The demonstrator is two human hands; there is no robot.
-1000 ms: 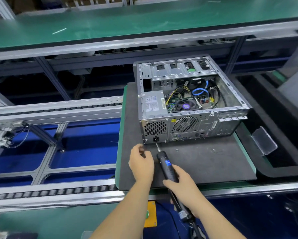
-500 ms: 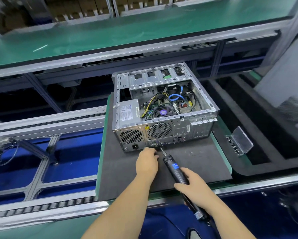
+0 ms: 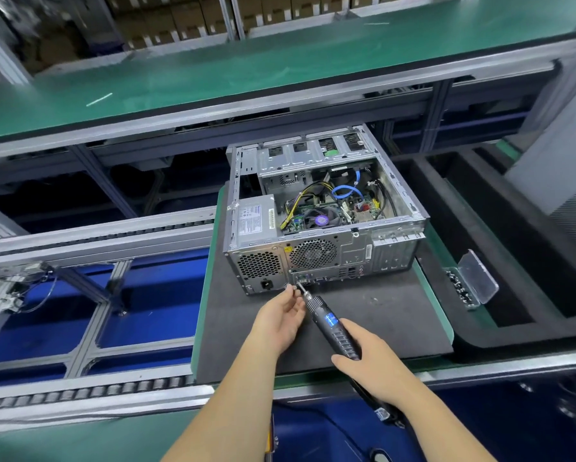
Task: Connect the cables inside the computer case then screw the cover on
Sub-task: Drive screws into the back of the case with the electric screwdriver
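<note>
An open grey computer case (image 3: pixel 316 255) lies on a dark mat (image 3: pixel 373 328), its back panel facing me and no cover on it. Yellow, black and blue cables (image 3: pixel 343 191) and a CPU fan show inside. My right hand (image 3: pixel 376 368) grips a black electric screwdriver (image 3: pixel 333 325) whose bit points at the lower back panel near the ports. My left hand (image 3: pixel 280 318) is just left of the bit, its fingertips pinching what looks like a small screw (image 3: pixel 292 287) close to the tip.
A clear plastic box of dark screws (image 3: pixel 463 288) with its lid up stands on the black foam tray (image 3: pixel 500 268) to the right. A roller conveyor (image 3: pixel 89 235) runs on the left. A green bench (image 3: pixel 246 71) lies behind. A grey panel (image 3: pixel 560 175) leans at far right.
The view has shifted, so the case sits further left and lower. My left hand moved from the mat up to the screwdriver bit, fingertips now pinched beside it. The bit came nearer the back panel.
</note>
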